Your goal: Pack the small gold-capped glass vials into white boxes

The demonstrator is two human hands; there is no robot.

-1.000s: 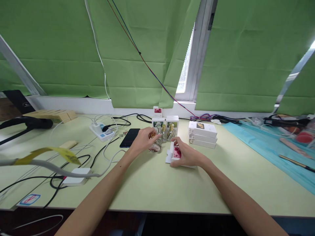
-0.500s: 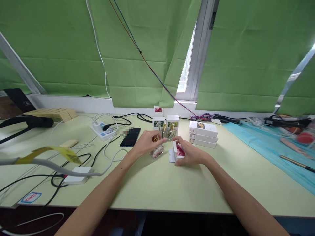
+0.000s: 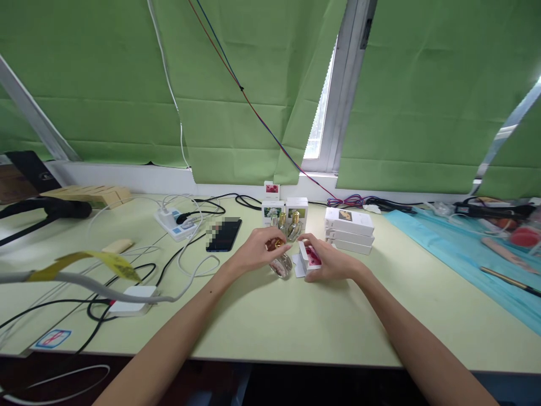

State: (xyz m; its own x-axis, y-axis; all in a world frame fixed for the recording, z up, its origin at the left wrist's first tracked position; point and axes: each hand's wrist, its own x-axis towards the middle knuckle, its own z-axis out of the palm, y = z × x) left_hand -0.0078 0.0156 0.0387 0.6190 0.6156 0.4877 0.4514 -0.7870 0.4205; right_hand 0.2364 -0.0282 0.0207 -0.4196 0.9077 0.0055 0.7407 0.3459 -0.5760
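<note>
My left hand [image 3: 262, 248] is closed on the gold neck of a clear glass perfume bottle [image 3: 282, 267], which tilts with its base toward the right. Wrapped around a white box with a pink flower picture [image 3: 311, 256] is my right hand [image 3: 332, 260]. A white flap [image 3: 298, 265] sticks out at the left of that box, facing the bottle's base. The bottle and the box are a small gap apart. Behind my hands stand several gold-topped perfume bottles [image 3: 295, 226] in front of two white boxes with flower pictures [image 3: 296, 204].
Stacked white boxes [image 3: 349, 231] lie right of my right hand. A dark phone [image 3: 225, 234], a power strip [image 3: 175, 224] and loose cables are at the left. Blue plastic sheeting [image 3: 456, 254] covers the right side of the table. Another small box [image 3: 271, 190] stands by the wall.
My left hand has moved right, bringing the perfume bottle closer to the box, with the bottle's base swung rightward. My right hand and the box have shifted slightly to the right.
</note>
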